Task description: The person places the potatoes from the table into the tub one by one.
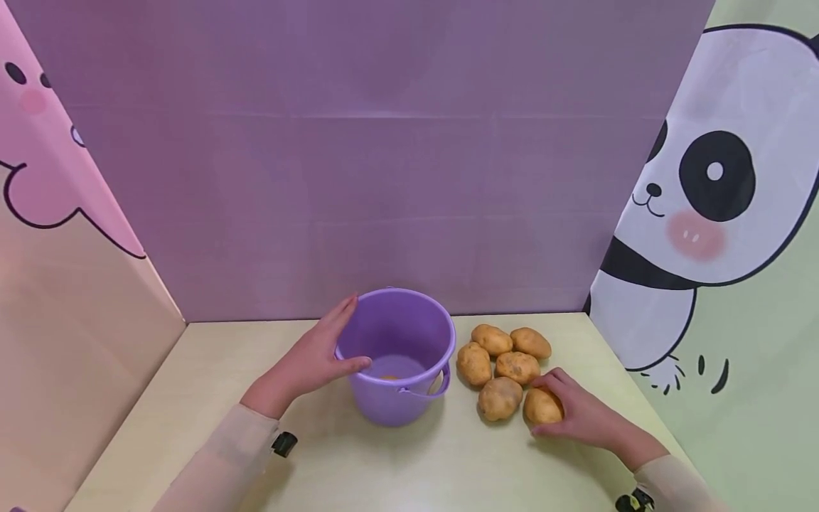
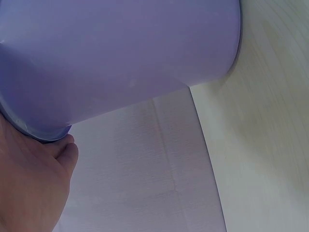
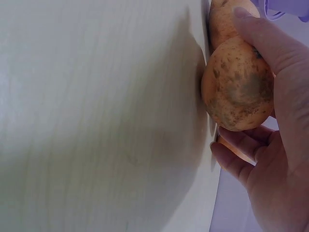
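Observation:
A purple bucket point(image 1: 393, 402) stands upright on the table, its handle hanging down on the right side. My left hand point(image 1: 318, 355) holds its rim at the left, the thumb lying over the edge; in the left wrist view, the fingers of the left hand point(image 2: 36, 174) meet the rim. Low inside the bucket a small yellowish patch shows, mostly hidden by the near wall. To the right, my right hand point(image 1: 579, 412) grips the nearest right potato point(image 1: 542, 407), thumb and fingers on opposite sides. The right wrist view shows this potato point(image 3: 239, 84) close to the tabletop, with brown blotches.
Several more potatoes lie grouped between bucket and right hand, including a front one point(image 1: 500, 399) and a back one point(image 1: 491, 340). A purple backdrop point(image 1: 384, 156) rises behind the pale table point(image 1: 358, 476). Printed panels flank it, a panda point(image 1: 736, 235) on the right.

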The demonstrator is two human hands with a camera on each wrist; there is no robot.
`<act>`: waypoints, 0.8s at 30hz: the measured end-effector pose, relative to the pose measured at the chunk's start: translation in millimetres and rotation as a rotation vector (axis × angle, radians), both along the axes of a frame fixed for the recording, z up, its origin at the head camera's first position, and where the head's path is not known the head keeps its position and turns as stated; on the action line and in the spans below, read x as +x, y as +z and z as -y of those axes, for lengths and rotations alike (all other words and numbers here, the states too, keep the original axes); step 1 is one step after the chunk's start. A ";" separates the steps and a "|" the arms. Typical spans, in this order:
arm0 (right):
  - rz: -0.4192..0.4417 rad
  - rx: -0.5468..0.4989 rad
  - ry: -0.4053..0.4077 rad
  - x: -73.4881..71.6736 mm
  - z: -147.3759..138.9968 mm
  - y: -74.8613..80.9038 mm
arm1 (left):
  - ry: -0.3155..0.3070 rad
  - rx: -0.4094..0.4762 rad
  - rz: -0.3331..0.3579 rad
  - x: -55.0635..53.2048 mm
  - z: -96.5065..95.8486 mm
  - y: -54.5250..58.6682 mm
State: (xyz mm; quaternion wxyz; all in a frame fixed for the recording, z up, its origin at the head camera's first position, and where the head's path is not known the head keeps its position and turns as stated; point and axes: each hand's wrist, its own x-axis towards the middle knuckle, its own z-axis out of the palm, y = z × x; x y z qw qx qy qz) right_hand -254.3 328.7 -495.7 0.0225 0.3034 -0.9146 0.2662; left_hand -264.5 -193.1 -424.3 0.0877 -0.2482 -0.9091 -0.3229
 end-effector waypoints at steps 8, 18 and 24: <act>0.027 -0.032 -0.013 -2.5 -1.5 -6.9 | -0.001 -0.003 0.007 0.0 0.4 0.3; 0.045 -0.088 -0.011 -6.2 -1.8 -1.1 | 0.005 -0.009 0.016 -0.2 1.3 -0.1; 0.031 -0.104 -0.008 -7.5 -0.2 4.5 | 0.006 -0.009 0.020 0.2 0.3 0.9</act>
